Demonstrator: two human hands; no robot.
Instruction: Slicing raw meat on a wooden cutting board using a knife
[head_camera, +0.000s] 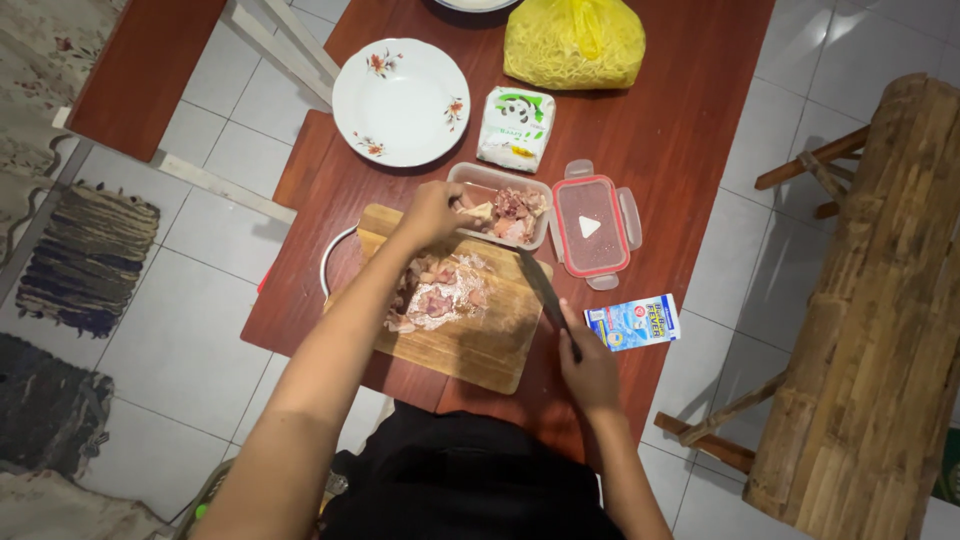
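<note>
While the right hand (588, 368) grips a knife (545, 290), blade angled over the cutting board (480, 345), the left hand (432, 213) pinches meat at the plastic container (500, 205); chopped meat pieces (440, 292) lie just below its fingers.

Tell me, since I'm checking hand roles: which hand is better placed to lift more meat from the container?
Left. The left hand is already at the container of meat, while the right hand holds the knife by the cutting board.
</note>
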